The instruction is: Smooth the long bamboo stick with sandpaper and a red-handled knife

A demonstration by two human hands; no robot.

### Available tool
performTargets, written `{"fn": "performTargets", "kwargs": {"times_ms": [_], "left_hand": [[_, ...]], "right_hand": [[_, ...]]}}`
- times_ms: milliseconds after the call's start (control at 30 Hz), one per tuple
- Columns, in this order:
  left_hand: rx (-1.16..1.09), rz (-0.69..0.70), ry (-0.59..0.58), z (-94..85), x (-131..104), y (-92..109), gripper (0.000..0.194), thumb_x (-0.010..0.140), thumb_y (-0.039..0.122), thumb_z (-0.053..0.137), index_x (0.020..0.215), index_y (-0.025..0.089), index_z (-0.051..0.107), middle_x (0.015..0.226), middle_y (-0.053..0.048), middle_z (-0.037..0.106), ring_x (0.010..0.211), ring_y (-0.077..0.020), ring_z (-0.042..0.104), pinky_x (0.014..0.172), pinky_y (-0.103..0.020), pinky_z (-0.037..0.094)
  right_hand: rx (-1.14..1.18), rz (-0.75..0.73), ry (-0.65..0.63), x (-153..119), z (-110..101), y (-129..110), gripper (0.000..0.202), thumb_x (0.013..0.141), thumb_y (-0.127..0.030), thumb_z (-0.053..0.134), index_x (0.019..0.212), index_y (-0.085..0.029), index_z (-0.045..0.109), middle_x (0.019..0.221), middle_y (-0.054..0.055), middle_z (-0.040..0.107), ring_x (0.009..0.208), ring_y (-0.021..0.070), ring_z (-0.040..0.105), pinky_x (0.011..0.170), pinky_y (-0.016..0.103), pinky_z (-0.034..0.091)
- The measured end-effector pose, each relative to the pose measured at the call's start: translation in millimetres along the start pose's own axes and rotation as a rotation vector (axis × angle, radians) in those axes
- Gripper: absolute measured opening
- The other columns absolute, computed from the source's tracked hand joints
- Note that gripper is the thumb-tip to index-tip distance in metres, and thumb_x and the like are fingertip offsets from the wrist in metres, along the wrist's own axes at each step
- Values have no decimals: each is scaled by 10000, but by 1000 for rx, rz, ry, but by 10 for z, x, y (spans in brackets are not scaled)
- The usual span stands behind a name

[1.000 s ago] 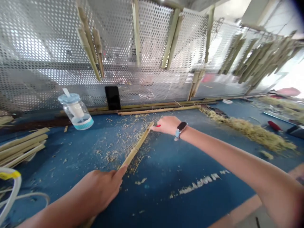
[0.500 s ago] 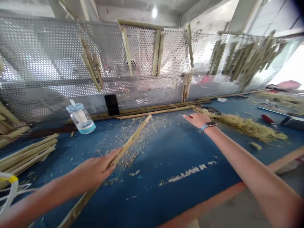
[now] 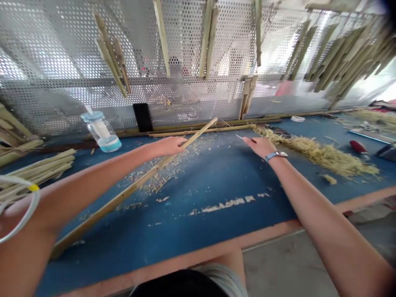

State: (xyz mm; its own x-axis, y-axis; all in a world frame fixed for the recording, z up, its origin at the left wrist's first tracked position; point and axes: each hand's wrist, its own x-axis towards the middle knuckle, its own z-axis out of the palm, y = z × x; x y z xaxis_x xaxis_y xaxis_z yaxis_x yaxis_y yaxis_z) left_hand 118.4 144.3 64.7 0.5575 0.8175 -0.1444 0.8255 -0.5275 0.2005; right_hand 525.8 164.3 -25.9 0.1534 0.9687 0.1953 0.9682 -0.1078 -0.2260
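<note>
A long, slim bamboo stick (image 3: 133,187) slants over the blue tabletop, its far end pointing up and to the right. My left hand (image 3: 173,146) is wrapped round it near that far end. My right hand (image 3: 259,146), with a watch on the wrist, rests over the table to the right of the stick, apart from it. From its closed fingers a thin, pale, pointed tool (image 3: 239,137) sticks out to the left; most of it is hidden in the hand. Fine shavings (image 3: 148,175) lie scattered under and around the stick.
A lidded clear bottle (image 3: 107,136) and a black phone (image 3: 142,117) stand by the perforated metal screen (image 3: 185,95). Bamboo strips (image 3: 46,169) lie at left. A shavings heap (image 3: 321,154) and a red-handled tool (image 3: 359,147) are at right. Bamboo pieces (image 3: 340,57) hang above.
My left hand has moved forward and to the right, and now grips closer to the stick's far end. My right hand has stayed in about the same spot. The view has tipped downward.
</note>
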Motion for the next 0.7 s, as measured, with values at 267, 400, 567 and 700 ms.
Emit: {"fn": "performTargets", "kwargs": {"times_ms": [267, 400, 567, 700], "left_hand": [[162, -123, -69, -129, -165, 252, 398, 987, 482, 641, 1251, 185, 653, 1262, -90, 693, 1098, -248, 684, 971, -493, 579], [251, -210, -194, 4, -833, 168, 508, 979, 629, 517, 1081, 165, 697, 1035, -134, 745, 914, -275, 704, 821, -419, 545], [185, -277, -228, 431, -1407, 103, 590, 955, 576, 413, 1319, 142, 577, 961, -187, 764, 879, -371, 724, 716, -403, 491], [-82, -310, -224, 461, -1466, -4, 526, 964, 564, 301, 1125, 172, 612, 900, -159, 746, 788, -325, 729, 708, -413, 544]], "right_hand": [[55, 51, 37, 61, -30, 189, 611, 1017, -655, 313, 937, -186, 695, 850, 157, 721, 807, 280, 631, 712, 372, 420], [60, 87, 21, 77, -2, 205, 593, 992, -676, 392, 1001, -179, 716, 894, 156, 736, 817, 284, 643, 710, 375, 418], [-11, 60, -14, 46, 57, 70, 592, 920, -732, 480, 1050, -214, 735, 986, 142, 758, 828, 288, 652, 662, 364, 400], [-50, 10, 3, -16, 89, -79, 589, 937, -703, 431, 1054, -215, 738, 1003, 147, 762, 819, 281, 656, 634, 351, 386]]}}
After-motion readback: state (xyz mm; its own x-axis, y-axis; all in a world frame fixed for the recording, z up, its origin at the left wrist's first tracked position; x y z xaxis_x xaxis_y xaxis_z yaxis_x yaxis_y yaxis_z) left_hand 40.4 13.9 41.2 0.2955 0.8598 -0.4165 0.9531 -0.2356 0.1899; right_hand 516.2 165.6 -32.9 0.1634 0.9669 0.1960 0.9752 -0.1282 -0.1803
